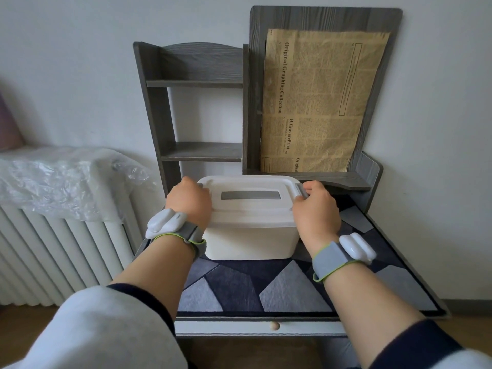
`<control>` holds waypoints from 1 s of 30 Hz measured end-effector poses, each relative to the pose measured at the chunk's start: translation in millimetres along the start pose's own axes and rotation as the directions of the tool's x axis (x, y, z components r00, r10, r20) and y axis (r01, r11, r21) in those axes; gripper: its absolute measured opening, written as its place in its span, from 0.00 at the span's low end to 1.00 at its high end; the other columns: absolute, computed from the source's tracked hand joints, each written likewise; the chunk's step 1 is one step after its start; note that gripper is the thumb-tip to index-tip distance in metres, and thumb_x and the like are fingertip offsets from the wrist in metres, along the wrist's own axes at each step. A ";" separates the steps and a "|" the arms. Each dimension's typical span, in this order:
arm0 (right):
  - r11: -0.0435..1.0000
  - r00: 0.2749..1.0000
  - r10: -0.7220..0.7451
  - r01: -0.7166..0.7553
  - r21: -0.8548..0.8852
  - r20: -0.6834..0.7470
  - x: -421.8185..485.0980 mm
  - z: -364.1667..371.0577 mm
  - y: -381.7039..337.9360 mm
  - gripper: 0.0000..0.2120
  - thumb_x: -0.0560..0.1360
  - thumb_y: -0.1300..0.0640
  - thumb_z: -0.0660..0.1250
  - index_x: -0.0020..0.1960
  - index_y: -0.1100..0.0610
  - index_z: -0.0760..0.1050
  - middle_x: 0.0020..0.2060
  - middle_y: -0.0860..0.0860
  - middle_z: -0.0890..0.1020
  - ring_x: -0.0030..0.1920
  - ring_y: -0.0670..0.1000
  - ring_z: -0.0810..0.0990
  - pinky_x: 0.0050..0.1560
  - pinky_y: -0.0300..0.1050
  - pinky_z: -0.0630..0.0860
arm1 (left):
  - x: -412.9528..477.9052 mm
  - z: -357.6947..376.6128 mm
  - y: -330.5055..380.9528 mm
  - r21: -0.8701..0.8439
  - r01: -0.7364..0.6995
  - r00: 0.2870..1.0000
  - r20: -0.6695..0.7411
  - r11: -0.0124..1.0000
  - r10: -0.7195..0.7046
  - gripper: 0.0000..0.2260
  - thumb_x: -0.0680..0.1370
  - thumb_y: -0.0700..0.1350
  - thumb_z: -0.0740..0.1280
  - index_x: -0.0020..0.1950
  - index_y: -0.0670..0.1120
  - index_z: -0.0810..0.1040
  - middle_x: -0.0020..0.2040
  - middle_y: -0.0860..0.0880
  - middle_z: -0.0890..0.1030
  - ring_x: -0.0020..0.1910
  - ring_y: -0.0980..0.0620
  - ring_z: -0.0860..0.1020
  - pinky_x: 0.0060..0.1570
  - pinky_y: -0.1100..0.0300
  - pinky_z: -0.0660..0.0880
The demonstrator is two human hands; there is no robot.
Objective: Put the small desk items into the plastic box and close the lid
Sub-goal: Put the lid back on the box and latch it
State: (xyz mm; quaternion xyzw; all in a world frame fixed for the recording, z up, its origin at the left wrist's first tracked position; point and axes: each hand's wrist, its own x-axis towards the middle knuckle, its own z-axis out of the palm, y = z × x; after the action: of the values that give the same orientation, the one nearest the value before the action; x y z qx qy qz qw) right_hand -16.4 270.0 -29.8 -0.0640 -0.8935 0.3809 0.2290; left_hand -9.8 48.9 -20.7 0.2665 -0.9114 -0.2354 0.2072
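the white plastic box (250, 242) is set on the patterned desk mat (266, 288), towards its rear, just in front of the dark wooden shelf unit (197, 102). the lid (250, 213) is seated on the box, with a grey handle (250, 195) lying flat in its top. the lid's left end is gripped by the left hand (187, 201), the fingers curled over its edge; what lies beneath them is hidden. the grey clasp (302, 191) at the right end is grasped by the right hand (315, 210), the fingers bent round it. whether the clasp is latched cannot be told. a grey left wristband (186, 233) and a right wristband (330, 258), each with a white device, are worn. a brown newspaper-print sheet (314, 102) is propped against the rear panel on the right. a round drawer knob (274, 326) is seen below the mat. at the left, a white radiator (53, 249) is draped with clear plastic film (61, 177).
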 end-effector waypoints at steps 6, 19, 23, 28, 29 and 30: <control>1.000 0.999 0.016 -0.017 0.015 0.050 -0.4 2.6 -1.6 0.21 0.79 0.57 0.59 0.72 0.56 0.68 0.66 0.55 0.74 0.61 0.60 0.76 0.47 0.49 0.69 | -9.5 -3.8 4.3 -0.084 0.113 0.992 0.062 0.990 -0.108 0.15 0.79 0.44 0.59 0.63 0.40 0.71 0.59 0.39 0.78 0.57 0.38 0.77 0.51 0.52 0.71; 0.995 0.976 0.039 -0.018 -0.100 0.215 8.9 -2.4 -7.5 0.14 0.79 0.56 0.57 0.63 0.59 0.69 0.52 0.58 0.80 0.51 0.61 0.79 0.45 0.51 0.76 | -14.4 -9.1 3.6 -0.074 0.123 0.989 0.091 0.990 -0.116 0.15 0.80 0.42 0.56 0.67 0.40 0.69 0.62 0.39 0.77 0.61 0.38 0.75 0.57 0.50 0.71; 0.994 0.974 -0.006 0.030 -0.101 0.226 6.4 9.3 -17.7 0.12 0.79 0.54 0.59 0.60 0.58 0.72 0.39 0.50 0.77 0.46 0.58 0.80 0.39 0.46 0.73 | -2.9 -23.0 -6.2 -0.084 0.130 0.991 0.053 0.988 -0.126 0.15 0.80 0.41 0.56 0.66 0.40 0.70 0.62 0.38 0.77 0.61 0.37 0.75 0.57 0.50 0.70; 0.995 0.970 -0.065 0.081 -0.056 0.234 1.5 27.5 -40.9 0.12 0.79 0.52 0.61 0.58 0.57 0.75 0.44 0.53 0.81 0.44 0.55 0.80 0.37 0.46 0.75 | 13.6 -43.3 -22.2 -0.066 0.145 0.989 0.021 0.987 -0.144 0.15 0.82 0.45 0.56 0.65 0.39 0.71 0.63 0.37 0.77 0.62 0.37 0.75 0.58 0.51 0.70; 0.994 0.968 -0.078 0.093 -0.050 0.240 1.4 31.0 -45.4 0.12 0.78 0.51 0.61 0.57 0.57 0.75 0.44 0.53 0.81 0.43 0.55 0.80 0.36 0.44 0.74 | 16.7 -46.2 -26.0 -0.055 0.150 0.989 0.018 0.987 -0.150 0.15 0.82 0.44 0.56 0.65 0.39 0.72 0.63 0.37 0.77 0.62 0.37 0.75 0.58 0.51 0.70; 0.993 0.965 -0.090 0.104 -0.047 0.247 1.6 34.4 -49.3 0.12 0.78 0.51 0.61 0.56 0.57 0.75 0.44 0.53 0.80 0.42 0.54 0.79 0.34 0.43 0.71 | 19.3 -48.2 -29.7 -0.042 0.158 0.987 0.016 0.987 -0.157 0.15 0.82 0.44 0.56 0.65 0.39 0.71 0.63 0.37 0.76 0.62 0.37 0.75 0.58 0.50 0.70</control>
State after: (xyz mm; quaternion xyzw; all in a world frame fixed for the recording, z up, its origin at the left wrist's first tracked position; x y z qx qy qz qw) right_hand -30.6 213.5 -15.1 0.0203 -0.9280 0.3472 0.1337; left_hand 11.1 0.1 6.9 0.3317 -0.8835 -0.2722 0.1880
